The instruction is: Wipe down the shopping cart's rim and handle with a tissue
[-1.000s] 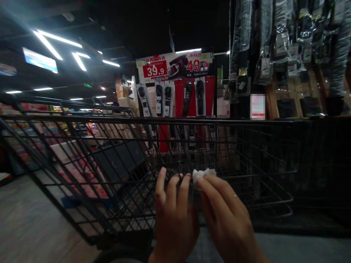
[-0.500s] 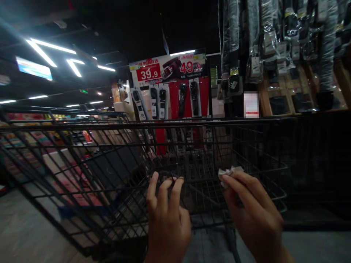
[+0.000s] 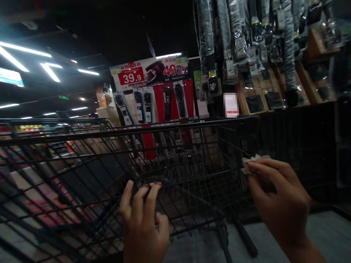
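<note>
My right hand pinches a crumpled white tissue between thumb and fingertips, at the right end of a black wire shopping cart. To its left, my left hand is raised before the cart's wire side with fingers apart and bent at the tips. Whether those fingertips touch the wires is too dim to tell. Behind the mesh a dark flat panel and a pink-and-white box show; I cannot make out whether they are inside the cart.
A belt display with a price sign stands beyond the cart. Plastic-wrapped belts hang at upper right, above wooden trays of wallets or similar dark goods. Grey floor shows at lower right.
The view has shifted, so the cart and display sit further left. My right hand with the tissue has moved right, away from my left hand, whose pose looks much the same.
</note>
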The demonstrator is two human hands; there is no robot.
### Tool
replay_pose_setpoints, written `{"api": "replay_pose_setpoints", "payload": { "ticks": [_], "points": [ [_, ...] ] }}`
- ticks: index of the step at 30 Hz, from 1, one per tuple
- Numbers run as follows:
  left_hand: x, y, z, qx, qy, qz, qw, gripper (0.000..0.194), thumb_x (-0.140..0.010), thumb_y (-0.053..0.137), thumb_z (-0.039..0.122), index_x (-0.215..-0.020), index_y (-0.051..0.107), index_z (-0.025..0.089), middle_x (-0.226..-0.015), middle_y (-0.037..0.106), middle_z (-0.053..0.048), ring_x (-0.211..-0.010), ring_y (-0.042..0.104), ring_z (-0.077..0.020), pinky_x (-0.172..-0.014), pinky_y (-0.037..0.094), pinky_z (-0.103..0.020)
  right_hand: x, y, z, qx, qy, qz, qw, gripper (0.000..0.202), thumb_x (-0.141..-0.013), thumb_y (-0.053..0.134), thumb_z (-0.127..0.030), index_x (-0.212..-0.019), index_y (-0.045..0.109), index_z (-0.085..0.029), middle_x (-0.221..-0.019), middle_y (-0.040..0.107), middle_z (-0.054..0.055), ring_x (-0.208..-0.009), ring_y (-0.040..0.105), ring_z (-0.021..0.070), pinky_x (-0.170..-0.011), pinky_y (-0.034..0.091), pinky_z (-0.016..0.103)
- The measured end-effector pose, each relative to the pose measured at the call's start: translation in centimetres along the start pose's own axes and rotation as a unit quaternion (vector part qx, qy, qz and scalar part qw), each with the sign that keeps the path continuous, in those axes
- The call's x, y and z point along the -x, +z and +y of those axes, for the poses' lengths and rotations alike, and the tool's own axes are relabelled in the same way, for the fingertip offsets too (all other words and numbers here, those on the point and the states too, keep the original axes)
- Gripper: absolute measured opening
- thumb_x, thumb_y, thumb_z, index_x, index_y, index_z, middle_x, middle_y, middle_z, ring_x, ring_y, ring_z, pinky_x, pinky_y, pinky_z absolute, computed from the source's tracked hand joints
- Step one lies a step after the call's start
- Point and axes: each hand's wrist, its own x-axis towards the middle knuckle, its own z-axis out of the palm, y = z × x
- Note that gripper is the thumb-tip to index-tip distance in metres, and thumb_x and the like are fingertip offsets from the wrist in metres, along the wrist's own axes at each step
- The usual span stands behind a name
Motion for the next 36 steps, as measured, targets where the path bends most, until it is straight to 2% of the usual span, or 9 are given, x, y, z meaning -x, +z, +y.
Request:
{"api": "replay_pose_setpoints", "payload": {
  "ticks": [5, 9, 13, 16, 18, 23, 30, 33, 36],
  "points": [
    [-0.1, 0.2, 0.2, -0.005, 0.005, 0.012, 1.000, 0.046, -0.079, 0.047, 0.007, -0.124, 0.046, 0.015, -0.113, 0.051, -0.013, -0.140, 0.022, -0.0358, -0.112, 0.028, -0.054, 0.4, 0.5, -2.1, -0.049, 0.019, -0.021, 0.998, 0.016, -0.082, 0.059, -0.004, -0.091, 0.066, -0.014, -0.090, 0.065, 0.006, -0.084, 0.064, 0.0158, -0.076, 0.057, 0.029],
    [-0.1, 0.2, 0.3, -0.011, 0.005, 0.013, 1.000, 0.046, -0.078, 0.048, 0.008, -0.124, 0.046, 0.014, -0.113, 0.051, -0.014, -0.140, 0.022, -0.0362, -0.114, 0.023, -0.056, 1.5, 1.9, -5.4, -0.132, 0.025, -0.048, 0.990, 0.025, -0.083, 0.051, 0.001, -0.098, 0.065, -0.015, -0.094, 0.064, 0.007, -0.091, 0.065, 0.0151, -0.081, 0.058, 0.028],
    [0.1, 0.1, 0.2, -0.004, 0.007, 0.002, 1.000, 0.046, -0.078, 0.047, 0.010, -0.124, 0.046, 0.013, -0.114, 0.050, -0.015, -0.141, 0.021, -0.0365, -0.113, 0.024, -0.057, 3.1, 3.7, -9.4, -0.209, 0.050, -0.073, 0.974, 0.028, -0.088, 0.044, -0.002, -0.101, 0.064, -0.016, -0.094, 0.065, 0.008, -0.090, 0.066, 0.0154, -0.079, 0.059, 0.028],
    [0.2, -0.1, -0.1, -0.001, 0.009, -0.005, 1.000, 0.045, -0.079, 0.045, 0.011, -0.123, 0.046, 0.013, -0.115, 0.050, -0.015, -0.141, 0.020, -0.0364, -0.113, 0.023, -0.057, 4.1, 4.8, -11.6, -0.201, 0.024, -0.081, 0.976, 0.024, -0.092, 0.043, -0.008, -0.100, 0.065, -0.014, -0.091, 0.067, 0.009, -0.085, 0.066, 0.0168, -0.074, 0.060, 0.029],
    [0.2, -0.2, -0.3, 0.001, 0.015, -0.007, 1.000, 0.045, -0.079, 0.045, 0.011, -0.123, 0.046, 0.013, -0.115, 0.050, -0.015, -0.141, 0.020, -0.0363, -0.114, 0.022, -0.057, 4.4, 5.1, -12.1, -0.171, -0.005, -0.082, 0.982, 0.024, -0.093, 0.042, -0.010, -0.099, 0.066, -0.013, -0.092, 0.069, 0.011, -0.084, 0.067, 0.0179, -0.074, 0.060, 0.030],
    [0.2, -0.3, -0.4, 0.002, 0.016, 0.000, 1.000, 0.045, -0.078, 0.046, 0.012, -0.123, 0.046, 0.015, -0.113, 0.051, -0.013, -0.141, 0.021, -0.0362, -0.113, 0.022, -0.055, 3.7, 4.0, -10.1, -0.141, -0.055, -0.084, 0.985, 0.025, -0.094, 0.042, -0.010, -0.099, 0.066, -0.011, -0.094, 0.068, 0.011, -0.085, 0.067, 0.0174, -0.074, 0.059, 0.027],
    [0.4, -0.7, -0.4, -0.003, 0.010, -0.013, 1.000, 0.051, -0.076, 0.048, 0.013, -0.127, 0.044, 0.017, -0.114, 0.051, -0.013, -0.141, 0.021, -0.0368, -0.114, 0.021, -0.056, 3.0, 2.2, -6.9, -0.180, -0.011, -0.134, 0.974, 0.022, -0.092, 0.047, -0.007, -0.105, 0.064, -0.014, -0.097, 0.062, 0.009, -0.087, 0.063, 0.0156, -0.077, 0.058, 0.028],
    [0.3, -0.7, -0.4, -0.008, 0.018, -0.016, 1.000, 0.051, -0.076, 0.048, 0.013, -0.126, 0.044, 0.015, -0.114, 0.050, -0.014, -0.141, 0.020, -0.0378, -0.114, 0.021, -0.055, 2.3, 1.7, -5.8, -0.156, -0.014, -0.096, 0.983, 0.022, -0.088, 0.052, -0.004, -0.104, 0.064, -0.012, -0.098, 0.060, 0.009, -0.090, 0.062, 0.0159, -0.079, 0.057, 0.027],
    [0.2, -0.7, -0.4, -0.007, 0.021, -0.006, 1.000, 0.048, -0.076, 0.048, 0.012, -0.124, 0.045, 0.014, -0.113, 0.050, -0.015, -0.141, 0.021, -0.0381, -0.114, 0.021, -0.053, 1.0, 1.0, -4.2, -0.099, -0.018, -0.058, 0.993, 0.022, -0.087, 0.054, -0.003, -0.103, 0.064, -0.015, -0.096, 0.060, 0.007, -0.089, 0.063, 0.0150, -0.076, 0.058, 0.026]
  ]
}}
